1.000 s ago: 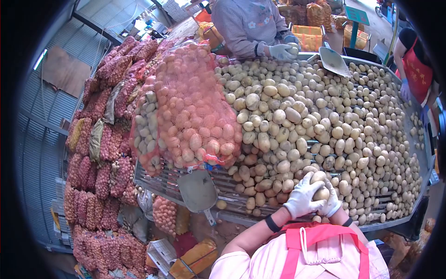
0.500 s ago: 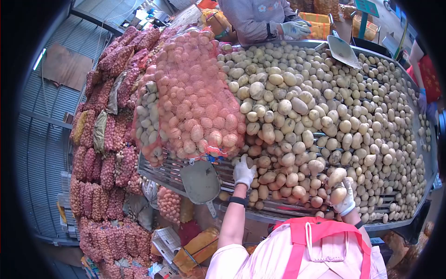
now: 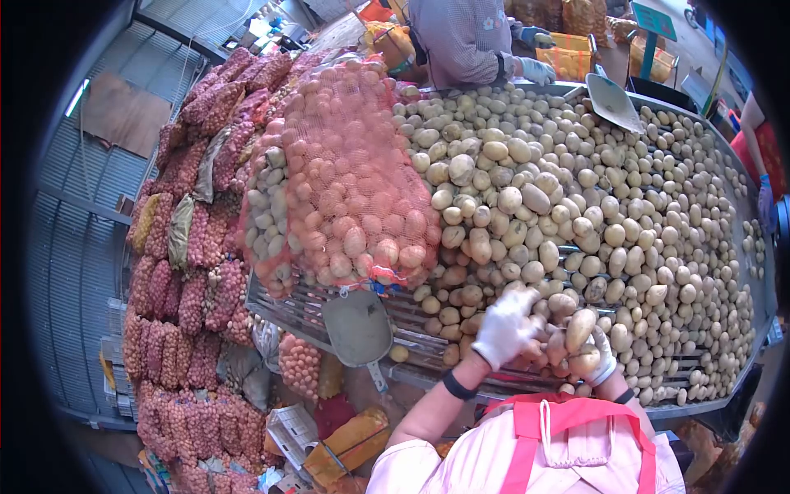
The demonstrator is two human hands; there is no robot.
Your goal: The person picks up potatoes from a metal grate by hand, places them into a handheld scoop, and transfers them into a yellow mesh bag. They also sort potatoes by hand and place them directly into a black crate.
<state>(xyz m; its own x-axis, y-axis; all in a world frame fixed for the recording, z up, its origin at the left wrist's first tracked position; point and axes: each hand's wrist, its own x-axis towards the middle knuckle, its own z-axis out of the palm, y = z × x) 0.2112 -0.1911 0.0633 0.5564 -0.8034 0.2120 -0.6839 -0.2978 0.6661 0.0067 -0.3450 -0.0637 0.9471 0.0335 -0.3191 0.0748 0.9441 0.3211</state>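
Observation:
Loose potatoes (image 3: 510,200) cover much of a slatted metal sorting table (image 3: 415,333). My left hand (image 3: 504,329), in a white glove, lies over potatoes near the front edge; its fingers are blurred and partly hidden. Close to its right, my right hand (image 3: 604,360), also gloved, is closed around a pair of potatoes (image 3: 581,328), its fingers mostly behind them. Several more potatoes sit between the two hands. Left of them, a red mesh sack (image 3: 354,181) full of potatoes lies on the table.
A metal scoop (image 3: 357,329) rests at the table's front left edge; another scoop (image 3: 613,104) lies at the far edge. Across the table stands a co-worker (image 3: 465,41) in gloves. Another person's arm (image 3: 753,136) shows at right. Filled mesh sacks (image 3: 193,296) are stacked at left.
My left hand has moved right, from beside the sack to the potatoes by my right hand. My right hand has shifted slightly left with its potatoes. The co-worker opposite has turned and moved.

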